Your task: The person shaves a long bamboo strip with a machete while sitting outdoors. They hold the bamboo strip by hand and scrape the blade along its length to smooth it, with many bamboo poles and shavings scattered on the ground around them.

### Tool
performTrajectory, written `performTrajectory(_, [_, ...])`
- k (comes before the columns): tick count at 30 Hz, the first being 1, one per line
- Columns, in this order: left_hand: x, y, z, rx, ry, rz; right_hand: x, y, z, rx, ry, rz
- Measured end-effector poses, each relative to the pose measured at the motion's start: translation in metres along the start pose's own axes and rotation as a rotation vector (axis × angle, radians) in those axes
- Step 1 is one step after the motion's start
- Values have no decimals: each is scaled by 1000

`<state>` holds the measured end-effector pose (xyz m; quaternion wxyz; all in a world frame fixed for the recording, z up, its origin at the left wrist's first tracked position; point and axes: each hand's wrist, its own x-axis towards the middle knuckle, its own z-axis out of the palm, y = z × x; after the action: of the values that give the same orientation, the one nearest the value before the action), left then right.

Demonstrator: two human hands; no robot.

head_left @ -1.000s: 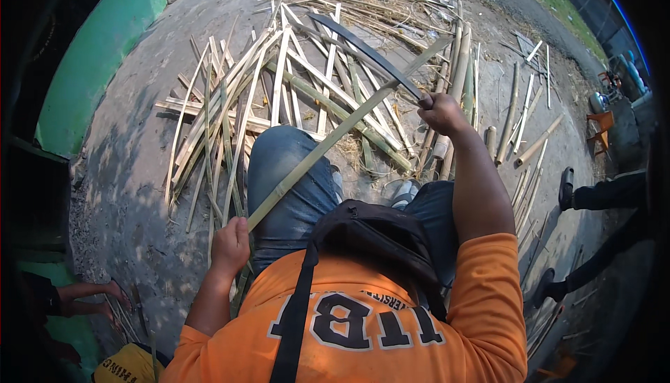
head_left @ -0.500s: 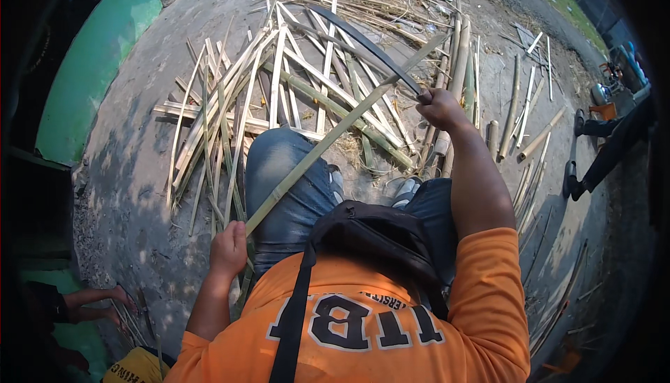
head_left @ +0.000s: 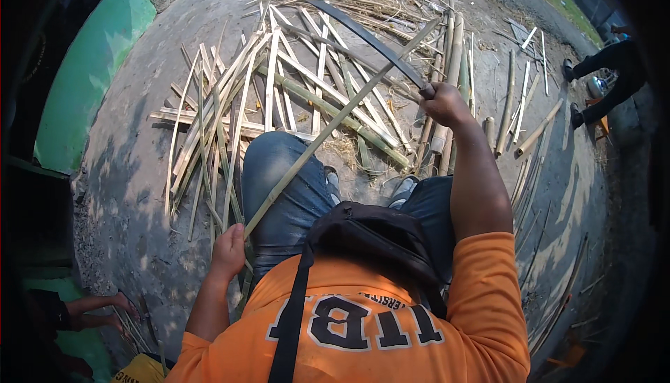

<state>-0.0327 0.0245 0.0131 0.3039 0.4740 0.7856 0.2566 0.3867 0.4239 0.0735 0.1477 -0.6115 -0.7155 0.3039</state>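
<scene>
My right hand (head_left: 444,104) is closed around the handle of a machete (head_left: 359,34), its long dark blade slanting up and to the left over the ground. The blade crosses a long greenish bamboo strip (head_left: 301,162) near the strip's far end; whether its edge bites in or just rests there I cannot tell. At the strip's near end, my left hand (head_left: 229,249) pinches it beside my left knee. From there the strip runs diagonally past the knee, up and to the right.
A heap of split bamboo pieces (head_left: 269,79) lies ahead and left. Whole bamboo poles (head_left: 457,51) lie ahead, and shorter lengths (head_left: 541,128) to the right. A person (head_left: 607,79) stands at the far right; another person's bare feet (head_left: 125,305) show at lower left.
The machete has shifted slightly up and right, showing more of its blade face. The strip's far end has dipped a little left. The person at the right has moved farther away.
</scene>
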Motion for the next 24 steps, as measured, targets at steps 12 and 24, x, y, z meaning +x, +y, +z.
performTrajectory(12, [-5,-12,2,-182,-73,-165,-11,-20,2,-201,76,-135])
performTrajectory(24, [2,-32,11,-237,-63,-192,-46,-62,5,-256,16,-381])
